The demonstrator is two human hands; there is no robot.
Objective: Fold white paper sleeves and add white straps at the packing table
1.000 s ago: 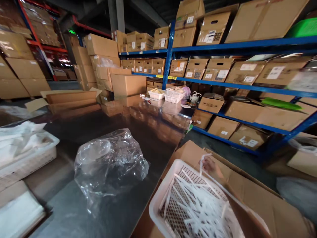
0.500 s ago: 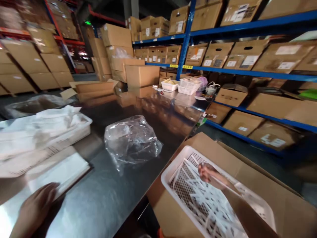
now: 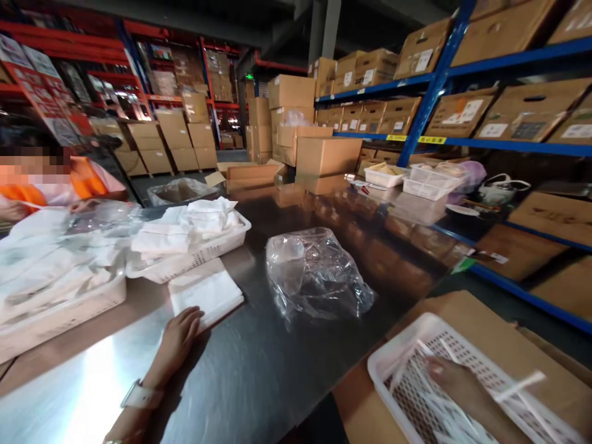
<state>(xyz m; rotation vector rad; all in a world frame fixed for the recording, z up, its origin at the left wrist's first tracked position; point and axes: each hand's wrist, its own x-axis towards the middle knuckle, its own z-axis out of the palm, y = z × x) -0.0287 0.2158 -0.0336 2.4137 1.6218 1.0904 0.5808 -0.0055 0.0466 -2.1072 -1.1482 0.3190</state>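
Left hand advanced onto white stack, fingers apart | right hand in basket, clamping strips

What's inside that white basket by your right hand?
The white basket holds thin white strips; the right hand reaches in among them. The hand covers some, and the basket's near end is out of frame.
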